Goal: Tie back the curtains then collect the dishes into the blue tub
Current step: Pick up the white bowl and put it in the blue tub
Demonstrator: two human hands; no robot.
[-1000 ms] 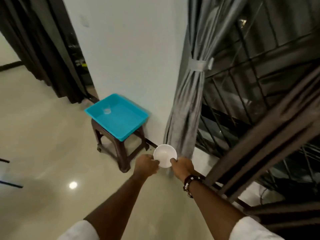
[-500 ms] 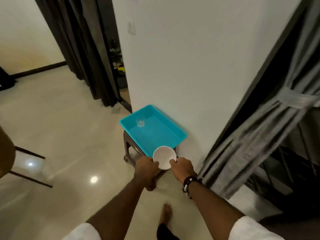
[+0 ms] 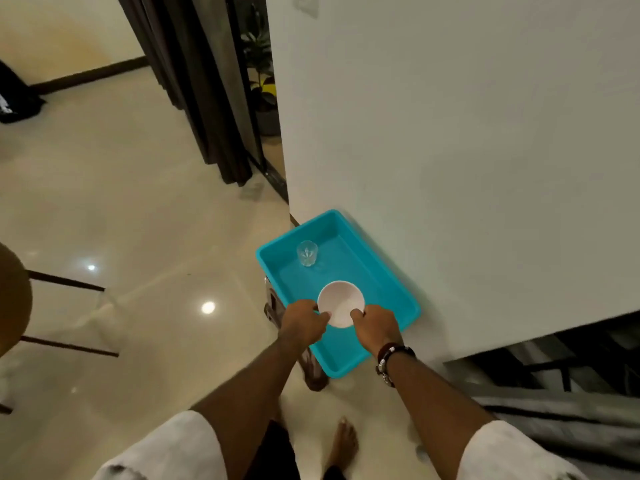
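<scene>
A white bowl (image 3: 341,304) is being held at lower centre of the frame, over the blue tub (image 3: 377,289), its rim being pinched by the left hand (image 3: 304,322) and the right hand (image 3: 375,328). A clear glass (image 3: 307,253) is standing upright in the tub's upper-left corner. A dark curtain (image 3: 207,91) is hanging at upper centre.

No text, label, brand, number or sign can be read here — the blue tub (image 3: 398,296) against the wall carries no visible marking, and the white bowl (image 3: 341,303) and the glass (image 3: 307,253) in it are plain too.
</scene>
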